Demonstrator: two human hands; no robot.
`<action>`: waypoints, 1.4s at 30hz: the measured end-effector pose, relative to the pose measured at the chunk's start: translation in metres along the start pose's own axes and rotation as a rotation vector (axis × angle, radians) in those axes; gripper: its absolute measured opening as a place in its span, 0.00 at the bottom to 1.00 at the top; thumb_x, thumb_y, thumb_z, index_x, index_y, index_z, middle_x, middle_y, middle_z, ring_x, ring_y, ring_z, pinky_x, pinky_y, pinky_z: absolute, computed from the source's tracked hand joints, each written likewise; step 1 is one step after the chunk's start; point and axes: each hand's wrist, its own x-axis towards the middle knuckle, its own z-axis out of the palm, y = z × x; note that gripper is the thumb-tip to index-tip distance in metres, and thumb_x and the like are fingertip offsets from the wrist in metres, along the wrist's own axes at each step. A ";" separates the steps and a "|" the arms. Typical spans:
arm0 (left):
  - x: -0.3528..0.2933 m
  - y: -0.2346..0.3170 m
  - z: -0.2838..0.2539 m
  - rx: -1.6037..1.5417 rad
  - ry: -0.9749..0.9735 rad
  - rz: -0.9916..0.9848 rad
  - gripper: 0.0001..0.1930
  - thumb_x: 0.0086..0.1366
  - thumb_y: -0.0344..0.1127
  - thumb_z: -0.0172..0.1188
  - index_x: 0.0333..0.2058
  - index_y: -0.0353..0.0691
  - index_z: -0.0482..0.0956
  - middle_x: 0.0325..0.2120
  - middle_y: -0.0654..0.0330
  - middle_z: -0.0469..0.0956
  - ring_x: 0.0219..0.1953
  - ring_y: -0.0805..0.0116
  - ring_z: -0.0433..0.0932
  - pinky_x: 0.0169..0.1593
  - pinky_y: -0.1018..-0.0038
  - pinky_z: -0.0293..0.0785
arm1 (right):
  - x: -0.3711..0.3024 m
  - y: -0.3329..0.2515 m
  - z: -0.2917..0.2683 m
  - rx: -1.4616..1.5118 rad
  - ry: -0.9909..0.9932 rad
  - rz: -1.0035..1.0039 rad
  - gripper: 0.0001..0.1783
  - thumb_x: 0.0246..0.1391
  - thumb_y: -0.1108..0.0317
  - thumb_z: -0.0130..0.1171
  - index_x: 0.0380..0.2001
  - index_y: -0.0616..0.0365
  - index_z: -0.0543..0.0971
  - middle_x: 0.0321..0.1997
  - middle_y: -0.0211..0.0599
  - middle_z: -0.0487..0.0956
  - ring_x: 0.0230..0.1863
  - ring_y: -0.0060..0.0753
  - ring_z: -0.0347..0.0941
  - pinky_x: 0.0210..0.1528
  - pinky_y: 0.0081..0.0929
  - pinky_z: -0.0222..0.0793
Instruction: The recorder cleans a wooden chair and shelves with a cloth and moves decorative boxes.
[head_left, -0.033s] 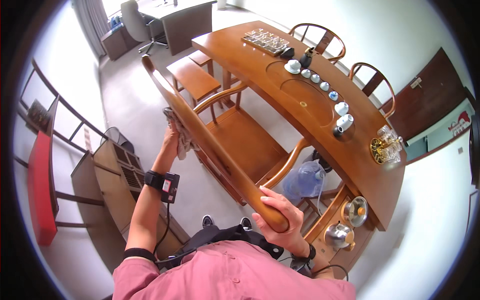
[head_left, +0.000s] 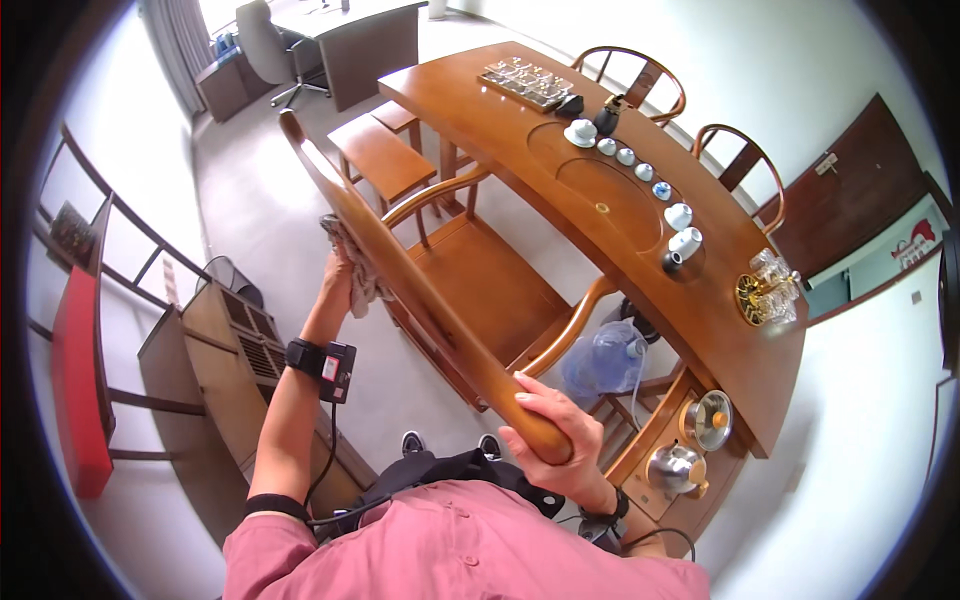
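Observation:
A wooden armchair [head_left: 480,280] stands before me, its long top rail [head_left: 420,290] running slantwise from upper left to lower right. My right hand [head_left: 556,430] is closed round the rail's near right end, fingers over the top. At the rail's back, farther left, my left hand [head_left: 338,272] holds a crumpled light cloth [head_left: 366,284] against the wood. Some of the left fingers are hidden behind the cloth and rail.
Beyond the chair a curved wooden tea table [head_left: 560,165] bears small cups [head_left: 643,172], a glass rack [head_left: 765,290] and a tray of glasses [head_left: 525,82]. A blue water jug [head_left: 605,355] and a kettle [head_left: 676,468] are at right. A wooden cabinet [head_left: 215,345] stands left.

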 end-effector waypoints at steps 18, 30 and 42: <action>0.015 -0.001 -0.011 -0.013 -0.004 0.068 0.40 0.53 0.69 0.46 0.51 0.38 0.63 0.41 0.60 0.72 0.42 0.69 0.72 0.42 0.72 0.73 | -0.009 -0.026 0.042 -0.163 0.045 0.126 0.22 0.39 0.77 0.66 0.41 0.62 0.75 0.46 0.55 0.75 0.48 0.44 0.74 0.48 0.28 0.70; 0.021 0.025 0.013 0.184 -0.055 0.064 0.43 0.54 0.71 0.37 0.50 0.33 0.64 0.40 0.56 0.73 0.42 0.70 0.72 0.44 0.73 0.73 | 0.002 -0.027 0.014 -0.191 0.023 0.203 0.19 0.37 0.78 0.66 0.38 0.60 0.78 0.47 0.51 0.76 0.46 0.40 0.76 0.46 0.26 0.72; 0.034 0.025 0.007 0.552 -0.032 0.255 0.41 0.62 0.67 0.25 0.48 0.32 0.68 0.38 0.49 0.75 0.43 0.59 0.72 0.48 0.68 0.67 | 0.003 -0.033 0.014 -0.246 0.029 0.246 0.18 0.36 0.78 0.66 0.36 0.60 0.79 0.47 0.50 0.76 0.45 0.39 0.76 0.46 0.25 0.71</action>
